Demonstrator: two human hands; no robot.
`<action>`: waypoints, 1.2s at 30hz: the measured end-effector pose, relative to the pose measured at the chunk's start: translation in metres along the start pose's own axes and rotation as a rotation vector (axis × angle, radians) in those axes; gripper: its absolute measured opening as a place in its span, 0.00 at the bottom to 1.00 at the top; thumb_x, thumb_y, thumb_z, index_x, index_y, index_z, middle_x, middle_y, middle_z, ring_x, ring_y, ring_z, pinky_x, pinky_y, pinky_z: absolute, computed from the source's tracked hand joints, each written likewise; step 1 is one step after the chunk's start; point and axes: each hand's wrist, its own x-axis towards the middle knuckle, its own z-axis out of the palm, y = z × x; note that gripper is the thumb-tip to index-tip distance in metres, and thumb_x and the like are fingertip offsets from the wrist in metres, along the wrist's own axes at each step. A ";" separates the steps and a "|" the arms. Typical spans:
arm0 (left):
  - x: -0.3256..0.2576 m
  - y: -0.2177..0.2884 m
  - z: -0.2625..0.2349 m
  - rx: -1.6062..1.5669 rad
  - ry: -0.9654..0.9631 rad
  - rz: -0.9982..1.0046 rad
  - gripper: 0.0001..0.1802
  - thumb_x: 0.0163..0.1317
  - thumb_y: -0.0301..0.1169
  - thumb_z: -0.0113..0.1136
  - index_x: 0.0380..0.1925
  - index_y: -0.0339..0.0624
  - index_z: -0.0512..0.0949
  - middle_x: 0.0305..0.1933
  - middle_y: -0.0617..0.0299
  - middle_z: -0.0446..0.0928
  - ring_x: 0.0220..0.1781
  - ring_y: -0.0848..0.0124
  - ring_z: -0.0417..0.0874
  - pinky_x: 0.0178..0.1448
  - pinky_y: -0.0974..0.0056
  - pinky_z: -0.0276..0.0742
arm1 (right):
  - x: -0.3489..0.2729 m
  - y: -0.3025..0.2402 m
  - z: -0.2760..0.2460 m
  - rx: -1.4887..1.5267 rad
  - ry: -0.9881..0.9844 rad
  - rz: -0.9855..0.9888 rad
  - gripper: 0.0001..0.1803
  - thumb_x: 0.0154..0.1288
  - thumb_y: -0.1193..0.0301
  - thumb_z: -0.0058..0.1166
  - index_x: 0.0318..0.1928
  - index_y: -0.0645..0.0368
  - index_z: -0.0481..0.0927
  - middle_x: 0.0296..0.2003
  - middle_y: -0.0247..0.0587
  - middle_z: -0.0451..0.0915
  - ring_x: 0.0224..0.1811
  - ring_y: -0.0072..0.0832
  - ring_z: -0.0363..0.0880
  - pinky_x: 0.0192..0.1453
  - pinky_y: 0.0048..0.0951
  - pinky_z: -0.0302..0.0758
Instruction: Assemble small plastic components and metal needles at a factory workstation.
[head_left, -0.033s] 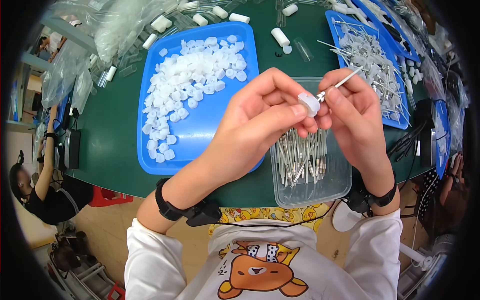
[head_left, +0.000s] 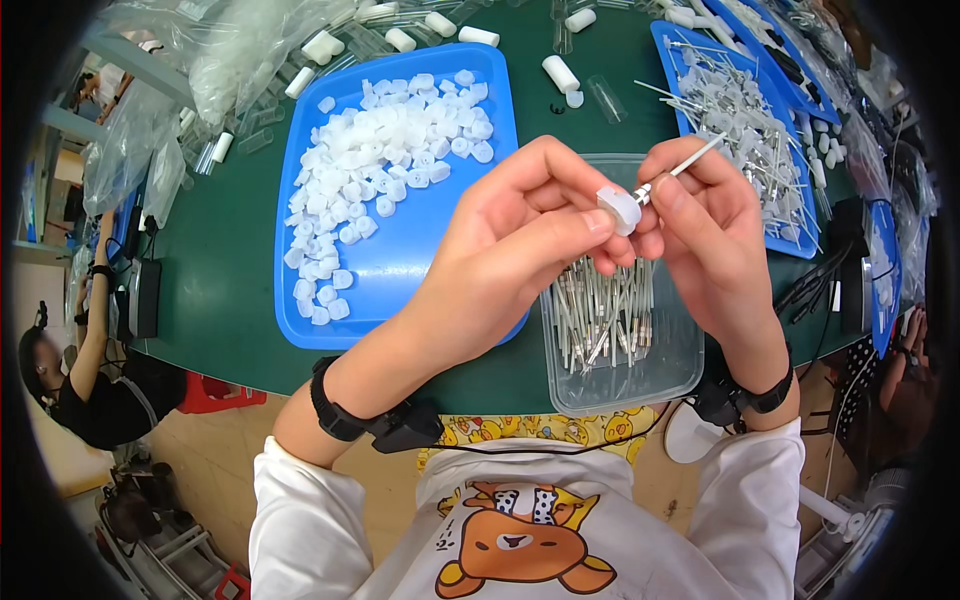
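Hands [head_left: 620, 225] above clear tub [head_left: 680, 370] of stemmed parts [head_left: 605, 320]

White plastic cap [head_left: 620, 209]: small, round, tilted, pinched at fingertips of left hand [head_left: 520, 240], raised above the desk. Thin white stick [head_left: 680, 168] with a metal end: held by right hand [head_left: 715, 235], slanting up to the right, metal end touching the cap. Both sit above a clear tub [head_left: 650, 375] of similar sticks lying loose, at the near desk edge.
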 end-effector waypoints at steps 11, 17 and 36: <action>0.000 -0.003 -0.007 -0.058 -0.045 0.048 0.03 0.54 0.22 0.48 0.29 0.35 0.67 0.33 0.53 0.74 0.32 0.73 0.76 0.37 0.70 0.72 | 0.001 0.000 -0.001 0.067 -0.050 0.037 0.10 0.58 0.75 0.48 0.39 0.67 0.70 0.26 0.39 0.74 0.26 0.19 0.71 0.31 0.18 0.68; -0.001 -0.002 -0.007 -0.065 -0.046 0.043 0.03 0.54 0.22 0.48 0.30 0.34 0.67 0.33 0.53 0.74 0.32 0.72 0.76 0.37 0.70 0.73 | 0.001 0.000 -0.002 0.106 -0.069 0.074 0.10 0.58 0.74 0.47 0.39 0.67 0.70 0.26 0.39 0.74 0.26 0.20 0.71 0.32 0.18 0.69; -0.001 -0.008 0.000 0.290 0.048 0.240 0.05 0.56 0.25 0.51 0.30 0.35 0.67 0.31 0.56 0.74 0.31 0.75 0.75 0.35 0.72 0.72 | 0.001 -0.001 -0.008 0.283 -0.152 0.177 0.08 0.58 0.74 0.48 0.36 0.67 0.70 0.27 0.45 0.76 0.27 0.24 0.76 0.33 0.21 0.74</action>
